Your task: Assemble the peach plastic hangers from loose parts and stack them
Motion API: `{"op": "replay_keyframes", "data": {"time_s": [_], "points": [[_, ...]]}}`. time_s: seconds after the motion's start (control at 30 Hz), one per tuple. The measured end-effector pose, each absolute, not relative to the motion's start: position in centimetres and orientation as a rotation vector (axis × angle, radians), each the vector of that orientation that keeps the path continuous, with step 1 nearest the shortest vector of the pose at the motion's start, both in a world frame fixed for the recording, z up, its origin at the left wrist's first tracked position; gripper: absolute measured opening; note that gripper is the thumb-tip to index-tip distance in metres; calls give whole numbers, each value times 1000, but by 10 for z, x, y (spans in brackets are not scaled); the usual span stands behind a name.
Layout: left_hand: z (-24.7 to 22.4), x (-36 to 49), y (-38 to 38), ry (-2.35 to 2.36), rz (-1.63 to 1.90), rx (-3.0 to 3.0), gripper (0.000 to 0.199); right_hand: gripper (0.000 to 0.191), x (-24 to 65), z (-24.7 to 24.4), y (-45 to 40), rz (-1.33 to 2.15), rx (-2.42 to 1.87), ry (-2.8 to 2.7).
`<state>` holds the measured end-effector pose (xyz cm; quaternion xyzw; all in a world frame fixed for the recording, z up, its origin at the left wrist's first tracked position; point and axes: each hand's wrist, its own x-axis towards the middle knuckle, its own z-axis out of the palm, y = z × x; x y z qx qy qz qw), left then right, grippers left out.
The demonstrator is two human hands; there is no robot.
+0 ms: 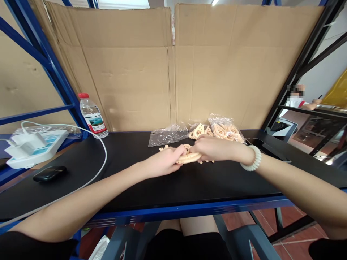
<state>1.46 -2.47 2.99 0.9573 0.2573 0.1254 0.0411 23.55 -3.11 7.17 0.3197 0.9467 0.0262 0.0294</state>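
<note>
Near the middle of the black tabletop, a pale, wood-coloured curved piece with small dark dots along its edge spans the gap between my hands. My left hand pinches its left end. Its right end is in the closed fingers of my right hand, which wears a pale beaded bracelet at the wrist. Small loose pale pieces lie behind my left fingers, and a few more show under my right hand. What exactly the held piece is, I cannot make out.
Behind my hands lie an empty clear bag and a bag of pale pieces. To the left are a water bottle, a black oval object and a power strip with a white cable. A person is at far right.
</note>
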Motion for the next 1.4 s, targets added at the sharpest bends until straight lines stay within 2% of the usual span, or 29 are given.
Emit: {"op": "replay_keyframes", "data": {"time_s": [0.17,0.37,0.5,0.63,0.73,0.87,1.23,1.4], "points": [[29,10,15,864,310,3111,25,10,231,54,23,270,946,2991],[17,7,33,816,276,3115,27,9,237,29,56,125,908,3064],[15,4,33,764,288,3077,30,27,259,33,41,38,1077,3177],[12,4,36,772,339,3051,30,14,276,25,7,7,1097,3357],[12,7,37,759,326,3072,26,23,285,10,-17,-135,983,3293],[14,16,36,751,338,3079,27,32,300,-4,-29,-170,1134,3235],[8,20,36,704,400,3002,25,24,330,-12,-10,-188,1215,3302],[12,18,32,714,441,2993,25,12,314,0,-10,-148,1414,3473]]}}
